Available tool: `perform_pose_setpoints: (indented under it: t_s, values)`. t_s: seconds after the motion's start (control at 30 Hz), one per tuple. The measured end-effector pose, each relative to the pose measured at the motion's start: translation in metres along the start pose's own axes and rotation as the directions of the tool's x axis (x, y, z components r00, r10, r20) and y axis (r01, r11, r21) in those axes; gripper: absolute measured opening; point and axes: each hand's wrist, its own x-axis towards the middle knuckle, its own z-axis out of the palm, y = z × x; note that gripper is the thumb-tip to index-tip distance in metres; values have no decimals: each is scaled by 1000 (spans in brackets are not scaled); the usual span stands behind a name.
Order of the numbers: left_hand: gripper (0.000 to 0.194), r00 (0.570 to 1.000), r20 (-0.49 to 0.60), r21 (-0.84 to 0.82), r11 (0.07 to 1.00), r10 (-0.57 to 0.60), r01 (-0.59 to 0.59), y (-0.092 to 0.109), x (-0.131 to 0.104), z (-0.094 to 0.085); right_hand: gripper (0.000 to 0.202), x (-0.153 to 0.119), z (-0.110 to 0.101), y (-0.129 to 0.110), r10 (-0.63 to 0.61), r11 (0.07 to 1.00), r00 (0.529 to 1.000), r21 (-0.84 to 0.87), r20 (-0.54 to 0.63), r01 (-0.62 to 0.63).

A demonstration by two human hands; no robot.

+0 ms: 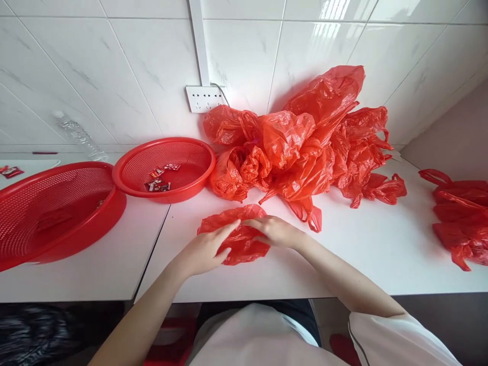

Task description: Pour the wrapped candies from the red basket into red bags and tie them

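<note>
A crumpled red plastic bag (244,249) lies spread in a rough oval on the white table, in front of my body. My left hand (204,250) rests over the bag's left part, with its thumb and fingers apart. From the right, my right hand (272,231) reaches over the bag's upper right part, its fingers stretched towards my left fingertips, thumb apart. Neither hand shows anything gripped. Just behind the bag is a large heap of red plastic bags (301,152).
A round red basket (183,195) with small wrapped packets stands at the back left, beside a larger red basket (91,223). More red bags (463,213) lie far right. A clear bottle (80,136) and a wall socket (204,99) are behind.
</note>
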Motion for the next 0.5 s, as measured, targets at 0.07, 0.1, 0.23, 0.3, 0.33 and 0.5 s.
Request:
perform_pose_setpoints:
  t_s: [0.07, 0.1, 0.23, 0.3, 0.33, 0.5]
  values:
    - [71, 988, -149, -163, 986, -41, 16, -4, -3, -5, 26, -5, 4, 4, 68, 997, 980, -23, -189, -74]
    - [74, 974, -214, -275, 961, -75, 14, -3, -3, -8, 22, -6, 3, 2, 74, 996, 943, -26, -326, -87]
    - [76, 948, -253, -662, 749, -191, -26, 14, 3, -22, 23, 2, 0, -33, -139, 989, 845, -120, -516, 90]
    - [73, 949, -247, -736, 675, -194, -53, 27, 5, -28, 26, 14, 4, -48, -189, 980, 920, -120, -343, 156]
    - [73, 945, -255, -747, 662, -203, -60, 31, 5, -32, 27, 20, 6, -52, -175, 981, 956, -121, -234, 151]
    - [66, 784, -481, -591, 806, -392, 41, 21, -10, -63, 18, 31, 9, -42, -85, 968, 988, -222, 127, 112]
